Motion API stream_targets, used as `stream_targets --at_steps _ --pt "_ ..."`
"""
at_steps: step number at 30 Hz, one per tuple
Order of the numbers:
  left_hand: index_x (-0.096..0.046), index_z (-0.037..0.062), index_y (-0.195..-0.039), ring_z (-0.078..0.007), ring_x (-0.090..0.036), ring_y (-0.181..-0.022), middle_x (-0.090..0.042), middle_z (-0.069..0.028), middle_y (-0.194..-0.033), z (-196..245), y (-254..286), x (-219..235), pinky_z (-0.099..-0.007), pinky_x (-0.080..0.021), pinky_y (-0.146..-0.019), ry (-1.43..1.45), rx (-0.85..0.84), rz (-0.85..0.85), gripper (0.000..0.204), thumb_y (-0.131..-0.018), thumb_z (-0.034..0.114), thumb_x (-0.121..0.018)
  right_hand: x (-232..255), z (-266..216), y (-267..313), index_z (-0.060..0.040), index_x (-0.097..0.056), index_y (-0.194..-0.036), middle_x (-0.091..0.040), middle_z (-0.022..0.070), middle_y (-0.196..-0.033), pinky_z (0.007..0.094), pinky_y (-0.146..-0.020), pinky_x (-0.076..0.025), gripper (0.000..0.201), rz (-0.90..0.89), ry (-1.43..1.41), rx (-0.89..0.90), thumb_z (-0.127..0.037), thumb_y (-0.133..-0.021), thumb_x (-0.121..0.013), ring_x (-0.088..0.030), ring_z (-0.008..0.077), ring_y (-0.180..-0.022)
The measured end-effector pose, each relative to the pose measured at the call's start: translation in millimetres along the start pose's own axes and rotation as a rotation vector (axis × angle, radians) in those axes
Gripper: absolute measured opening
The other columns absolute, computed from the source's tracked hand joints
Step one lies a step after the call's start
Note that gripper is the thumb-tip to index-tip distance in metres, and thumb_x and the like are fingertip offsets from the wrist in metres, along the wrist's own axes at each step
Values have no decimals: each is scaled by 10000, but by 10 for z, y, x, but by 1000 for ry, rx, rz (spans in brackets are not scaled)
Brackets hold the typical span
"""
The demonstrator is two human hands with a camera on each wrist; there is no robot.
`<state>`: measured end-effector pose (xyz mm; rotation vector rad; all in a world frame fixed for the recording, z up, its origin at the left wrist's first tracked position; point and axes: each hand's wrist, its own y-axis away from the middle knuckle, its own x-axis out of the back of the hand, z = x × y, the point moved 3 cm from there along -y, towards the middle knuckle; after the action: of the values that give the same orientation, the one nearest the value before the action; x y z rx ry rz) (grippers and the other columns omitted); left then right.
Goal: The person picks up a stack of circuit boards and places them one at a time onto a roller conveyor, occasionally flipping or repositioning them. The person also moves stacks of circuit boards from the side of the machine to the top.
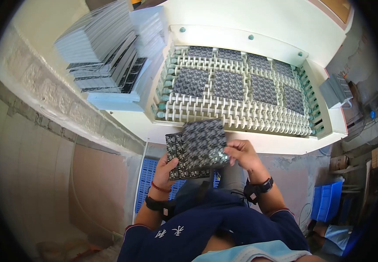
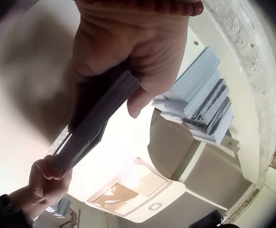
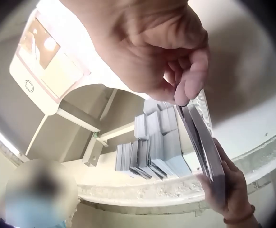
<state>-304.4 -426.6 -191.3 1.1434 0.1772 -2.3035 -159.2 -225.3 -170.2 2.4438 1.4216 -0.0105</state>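
Note:
My left hand (image 1: 165, 169) grips a thick stack of black circuit board panels (image 1: 176, 146) in front of my body, thumb over the near edge. With the fingertips of my right hand (image 1: 243, 155) I pinch the right edge of the top circuit board panel (image 1: 204, 142), which is turned askew over the stack and slightly blurred. Edge-on in the left wrist view, the stack (image 2: 97, 118) lies in the palm. In the right wrist view, a narrow gap shows between the pinched panel (image 3: 190, 130) and the stack (image 3: 213, 161).
Just beyond my hands, a white roller conveyor (image 1: 197, 115) carries two rows of circuit board panels (image 1: 228, 85). Tall stacks of boards (image 1: 93, 39) stand on the machine's left side. A grey bundle (image 1: 335, 89) sits at its right end. A blue crate (image 1: 326, 201) is low on the right.

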Motion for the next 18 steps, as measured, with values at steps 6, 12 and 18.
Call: stream_targets --at_steps 6,12,18 --pt "-457 -50 -1147 -230 -578 -951 -565 -151 -1080 207 313 154 -356 -479 -824 -34 -57 47 390 -804 89 -578 213 -154 -209 5 -577 -760 -539 18 -574 195 -411 -446 123 185 -87 79 -102 -816 -599 -531 81 -451" --pt "-463 -46 -1148 -217 -592 -916 -588 -131 -1046 255 468 123 -345 -477 -816 -97 6 19 496 -730 128 -663 -205 -292 -748 21 -586 -762 -552 38 -603 206 -423 -464 158 176 -28 92 -126 -820 -598 -555 103 -479" --pt "-477 -44 -1121 -205 -592 -917 -587 -131 -1044 178 406 143 -332 -477 -814 -78 63 38 453 -741 122 -659 -152 -335 -855 41 -618 -775 -564 55 -600 222 -399 -478 184 236 136 60 -129 -831 -574 -549 109 -451"
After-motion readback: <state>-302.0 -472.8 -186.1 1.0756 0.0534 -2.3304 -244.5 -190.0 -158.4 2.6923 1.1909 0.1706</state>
